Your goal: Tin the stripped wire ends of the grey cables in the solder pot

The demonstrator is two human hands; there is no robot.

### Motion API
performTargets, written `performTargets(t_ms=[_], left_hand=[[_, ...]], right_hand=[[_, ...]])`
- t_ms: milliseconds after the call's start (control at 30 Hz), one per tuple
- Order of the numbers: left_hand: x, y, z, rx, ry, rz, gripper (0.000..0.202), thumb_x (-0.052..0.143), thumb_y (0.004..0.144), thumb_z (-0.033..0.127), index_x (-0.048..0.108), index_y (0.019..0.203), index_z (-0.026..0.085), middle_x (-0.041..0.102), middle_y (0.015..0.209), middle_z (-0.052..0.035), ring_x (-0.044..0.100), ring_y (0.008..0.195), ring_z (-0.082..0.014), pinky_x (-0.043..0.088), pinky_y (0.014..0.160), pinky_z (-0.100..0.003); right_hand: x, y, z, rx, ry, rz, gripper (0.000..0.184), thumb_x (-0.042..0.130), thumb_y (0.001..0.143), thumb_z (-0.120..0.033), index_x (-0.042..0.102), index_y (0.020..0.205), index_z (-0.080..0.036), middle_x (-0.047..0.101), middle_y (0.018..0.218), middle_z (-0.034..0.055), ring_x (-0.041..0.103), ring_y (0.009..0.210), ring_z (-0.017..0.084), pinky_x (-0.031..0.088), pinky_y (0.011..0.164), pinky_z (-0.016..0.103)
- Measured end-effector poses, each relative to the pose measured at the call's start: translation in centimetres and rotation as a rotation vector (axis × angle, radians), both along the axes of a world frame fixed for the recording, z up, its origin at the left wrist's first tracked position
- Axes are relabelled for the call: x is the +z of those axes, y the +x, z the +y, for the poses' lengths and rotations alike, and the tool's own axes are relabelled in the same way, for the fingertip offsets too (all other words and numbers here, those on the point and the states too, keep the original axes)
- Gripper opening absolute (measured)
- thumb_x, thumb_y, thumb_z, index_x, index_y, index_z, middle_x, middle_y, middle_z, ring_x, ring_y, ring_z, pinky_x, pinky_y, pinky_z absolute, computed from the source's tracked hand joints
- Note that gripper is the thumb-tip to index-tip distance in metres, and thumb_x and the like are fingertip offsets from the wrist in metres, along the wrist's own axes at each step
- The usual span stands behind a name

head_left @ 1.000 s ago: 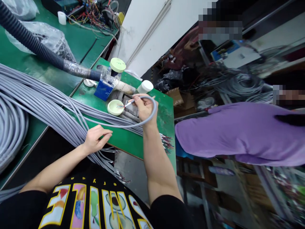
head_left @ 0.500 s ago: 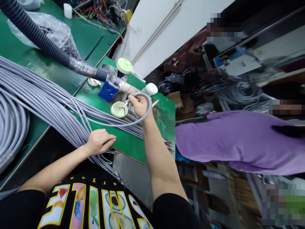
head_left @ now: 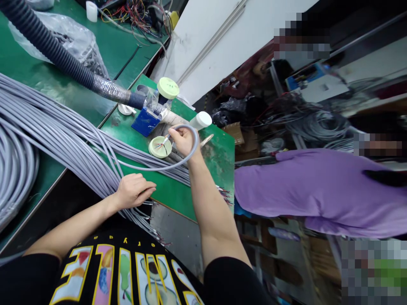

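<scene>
My right hand point(head_left: 183, 142) pinches a grey multi-core cable point(head_left: 196, 142) close to its stripped end; the cable loops round behind the hand. Its fanned-out coloured wires point(head_left: 159, 145) are over a small pale-green round container point(head_left: 151, 149). Curled and closed, my left hand point(head_left: 134, 190) rests by the front edge of the bench, over a thick bundle of grey cables point(head_left: 95, 171). Its fingertips are turned under, so whatever they may hold is hidden.
A ribbed dark hose point(head_left: 60, 57) reaches down to a blue box point(head_left: 146, 122). A green-lidded container point(head_left: 168, 88) and a white-capped container point(head_left: 202, 120) stand behind. Coiled cable point(head_left: 15, 169) lies at left. A person in purple point(head_left: 318, 190) is at right.
My right hand has shifted slightly left with the cable, and the bared wires stay over the green container. My left hand has barely moved.
</scene>
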State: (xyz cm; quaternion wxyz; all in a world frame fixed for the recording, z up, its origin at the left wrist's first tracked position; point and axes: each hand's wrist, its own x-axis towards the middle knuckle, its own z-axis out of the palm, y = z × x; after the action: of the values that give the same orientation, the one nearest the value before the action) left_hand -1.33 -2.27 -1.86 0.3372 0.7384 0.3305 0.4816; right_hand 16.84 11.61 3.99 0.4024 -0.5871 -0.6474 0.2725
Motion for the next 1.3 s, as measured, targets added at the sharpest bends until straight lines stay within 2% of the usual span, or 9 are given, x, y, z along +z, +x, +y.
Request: performTargets(t_ms=[100,267,400,600,767,967,1133,1300], left_hand=[[0.1,0.0,0.0,-0.002,0.019,0.02,0.024,0.051,0.087,0.035,0.07,0.082,0.021,0.061,0.057,-0.0036,0.049,0.054,-0.0142,0.035,0.057,-0.029],[0.1,0.0,0.0,0.0,-0.039,0.006,0.026,0.051,0.087,0.039,0.07,0.081,0.021,0.059,0.057,-0.0032,0.049,0.054,-0.0143,0.036,0.057,-0.029],[0.0,0.0,0.0,0.004,-0.009,0.026,0.026,0.051,0.087,0.038,0.07,0.081,0.021,0.059,0.056,-0.0032,0.049,0.054,-0.0143,0.035,0.056,-0.029],[-0.1,-0.1,0.0,0.027,0.079,0.071,0.023,0.052,0.088,0.033,0.07,0.081,0.021,0.061,0.058,-0.0034,0.049,0.054,-0.0141,0.032,0.055,-0.029],[-0.2,-0.1,0.1,0.041,0.16,0.043,0.016,0.055,0.087,0.028,0.069,0.083,0.021,0.06,0.056,-0.0014,0.048,0.053,-0.0134,0.03,0.055,-0.029],[0.0,-0.3,0.3,0.099,0.314,0.122,0.014,0.054,0.088,0.024,0.067,0.086,0.02,0.06,0.055,0.0001,0.05,0.053,-0.013,0.033,0.054,-0.028],[0.6,-0.4,0.7,0.094,0.388,0.114,0.01,0.055,0.088,0.019,0.065,0.089,0.018,0.063,0.06,-0.0002,0.052,0.053,-0.0115,0.037,0.056,-0.025],[1.1,-0.4,0.9,0.095,0.405,0.112,0.007,0.057,0.087,0.016,0.063,0.088,0.016,0.063,0.06,0.0005,0.052,0.053,-0.0105,0.038,0.054,-0.024]], right_hand=[[-0.1,0.0,0.2,-0.001,-0.009,0.007,0.009,0.059,0.073,-0.025,0.061,0.067,-0.018,0.062,0.053,-0.002,0.063,0.054,0.016,0.047,0.051,0.025],[-0.1,0.2,0.4,0.009,-0.031,0.009,0.009,0.058,0.073,-0.024,0.06,0.066,-0.019,0.063,0.053,-0.0022,0.063,0.054,0.016,0.048,0.053,0.026],[0.6,0.6,0.3,-0.01,0.037,-0.007,0.012,0.059,0.075,-0.028,0.061,0.068,-0.019,0.064,0.056,-0.0012,0.064,0.056,0.016,0.051,0.055,0.027],[2.2,3.2,-0.5,-0.087,0.17,0.0,0.01,0.059,0.077,-0.028,0.062,0.073,-0.019,0.066,0.06,-0.0001,0.064,0.054,0.016,0.053,0.057,0.029],[2.7,6.0,-0.9,-0.177,0.171,-0.131,0.008,0.059,0.076,-0.024,0.065,0.073,-0.018,0.067,0.061,0.0015,0.065,0.058,0.018,0.053,0.059,0.03],[1.6,7.7,0.0,-0.332,0.205,-0.297,0.013,0.056,0.077,-0.019,0.061,0.065,-0.018,0.067,0.062,0.0039,0.063,0.059,0.019,0.052,0.064,0.032],[0.4,8.8,1.5,-0.373,0.167,-0.355,0.014,0.052,0.079,-0.022,0.06,0.069,-0.019,0.068,0.069,0.0053,0.066,0.069,0.021,0.052,0.073,0.035],[-0.1,9.0,2.4,-0.39,0.106,-0.43,0.016,0.048,0.08,-0.021,0.062,0.074,-0.018,0.069,0.078,0.0076,0.067,0.079,0.024,0.051,0.08,0.04]])
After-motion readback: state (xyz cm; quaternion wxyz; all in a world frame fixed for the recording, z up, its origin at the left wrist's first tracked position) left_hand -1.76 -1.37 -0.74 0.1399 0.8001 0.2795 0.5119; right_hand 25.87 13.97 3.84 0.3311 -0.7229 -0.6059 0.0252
